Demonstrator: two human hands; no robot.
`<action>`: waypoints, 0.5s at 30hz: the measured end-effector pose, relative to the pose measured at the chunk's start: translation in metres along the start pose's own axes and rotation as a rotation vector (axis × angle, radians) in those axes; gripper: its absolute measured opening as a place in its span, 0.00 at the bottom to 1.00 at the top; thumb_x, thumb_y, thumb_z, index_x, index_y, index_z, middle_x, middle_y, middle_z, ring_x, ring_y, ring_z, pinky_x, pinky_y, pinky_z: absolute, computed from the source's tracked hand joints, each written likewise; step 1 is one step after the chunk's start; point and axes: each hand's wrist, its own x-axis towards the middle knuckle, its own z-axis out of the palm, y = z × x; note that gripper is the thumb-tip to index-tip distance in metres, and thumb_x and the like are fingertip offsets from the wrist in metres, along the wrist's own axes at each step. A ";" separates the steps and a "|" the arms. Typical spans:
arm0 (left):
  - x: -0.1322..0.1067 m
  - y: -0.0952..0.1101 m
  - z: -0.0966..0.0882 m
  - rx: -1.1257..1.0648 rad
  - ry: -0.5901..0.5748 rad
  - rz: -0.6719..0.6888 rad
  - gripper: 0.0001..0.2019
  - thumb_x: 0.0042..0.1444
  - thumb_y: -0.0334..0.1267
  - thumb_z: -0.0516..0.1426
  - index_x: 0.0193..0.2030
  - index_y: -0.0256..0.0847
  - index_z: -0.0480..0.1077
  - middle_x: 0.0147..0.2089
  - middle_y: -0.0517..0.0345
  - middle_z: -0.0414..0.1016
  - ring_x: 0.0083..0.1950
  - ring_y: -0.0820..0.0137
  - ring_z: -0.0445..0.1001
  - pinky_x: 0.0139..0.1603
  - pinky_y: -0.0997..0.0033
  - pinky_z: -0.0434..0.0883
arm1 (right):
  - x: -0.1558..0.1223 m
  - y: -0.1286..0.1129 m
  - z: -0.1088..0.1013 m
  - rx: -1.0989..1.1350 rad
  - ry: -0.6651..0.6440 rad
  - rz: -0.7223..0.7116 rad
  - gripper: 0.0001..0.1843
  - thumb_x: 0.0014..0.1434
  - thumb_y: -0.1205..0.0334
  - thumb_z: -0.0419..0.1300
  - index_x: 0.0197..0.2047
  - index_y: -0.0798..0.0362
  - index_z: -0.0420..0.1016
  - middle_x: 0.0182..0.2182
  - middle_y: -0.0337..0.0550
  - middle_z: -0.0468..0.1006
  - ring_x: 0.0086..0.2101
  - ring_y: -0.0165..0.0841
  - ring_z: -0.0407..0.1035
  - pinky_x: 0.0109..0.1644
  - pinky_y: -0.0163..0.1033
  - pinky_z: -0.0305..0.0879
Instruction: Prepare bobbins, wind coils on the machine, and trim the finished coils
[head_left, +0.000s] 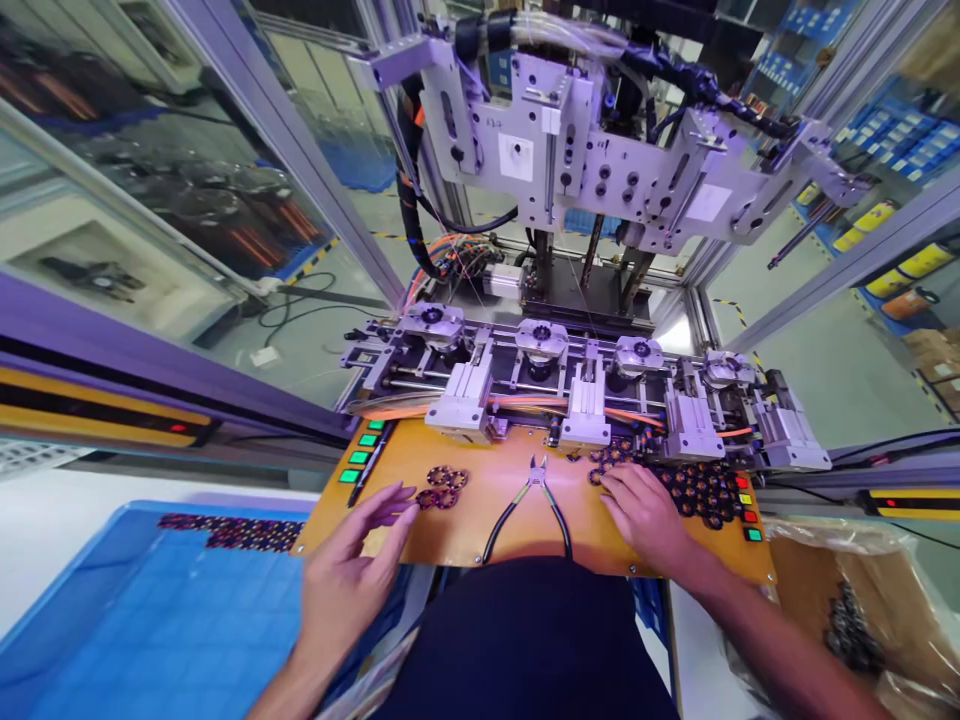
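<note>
My left hand [360,545] hovers at the left of the yellow work plate [450,530], thumb and fingers apart. Just beyond its fingertips sits a small cluster of dark ring-shaped stator cores [442,487] with copper-coloured spots. On the right side, my right hand [646,510] reaches over a larger batch of the same rings [701,490], palm down. Its fingertips come up to a ring at the batch's left edge; whether they touch it is unclear. Between both hands lie diagonal cutters [537,490], jaws pointing away and dark handles spread.
A row of metal fixtures [540,345] runs behind the plate, under an overhead machine frame [540,150]. Green buttons [358,457] and red buttons [748,516] flank the plate. Left stands a blue tray [150,620] with lined-up rings; right, a plastic-lined box [802,570] holds dark parts.
</note>
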 end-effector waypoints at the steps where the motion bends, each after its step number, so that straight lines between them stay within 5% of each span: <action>1: -0.001 0.000 0.000 0.008 -0.007 0.002 0.21 0.57 0.46 0.60 0.54 0.37 0.72 0.47 0.46 0.81 0.42 0.64 0.80 0.49 0.62 0.76 | -0.006 -0.001 0.012 0.001 -0.026 0.047 0.12 0.64 0.69 0.58 0.49 0.53 0.76 0.41 0.50 0.79 0.44 0.40 0.73 0.49 0.48 0.74; 5: -0.001 0.000 -0.005 0.045 -0.040 0.012 0.20 0.57 0.47 0.61 0.52 0.38 0.73 0.46 0.47 0.82 0.43 0.63 0.81 0.52 0.60 0.76 | -0.016 0.008 0.041 0.032 -0.071 0.160 0.11 0.64 0.68 0.56 0.46 0.53 0.78 0.43 0.54 0.76 0.45 0.45 0.69 0.47 0.53 0.72; 9: 0.014 0.021 -0.007 0.023 -0.135 0.012 0.19 0.57 0.47 0.61 0.51 0.39 0.74 0.46 0.49 0.82 0.43 0.63 0.81 0.51 0.61 0.77 | -0.004 0.005 0.041 0.146 -0.057 0.176 0.14 0.64 0.70 0.53 0.42 0.47 0.79 0.38 0.49 0.75 0.40 0.43 0.69 0.42 0.51 0.73; 15: 0.032 0.107 0.012 -0.269 -0.746 0.079 0.17 0.60 0.40 0.59 0.55 0.39 0.75 0.41 0.51 0.83 0.41 0.64 0.80 0.45 0.65 0.78 | 0.033 -0.057 0.002 0.489 0.096 0.093 0.13 0.62 0.66 0.60 0.47 0.39 0.75 0.49 0.45 0.71 0.50 0.43 0.69 0.50 0.52 0.74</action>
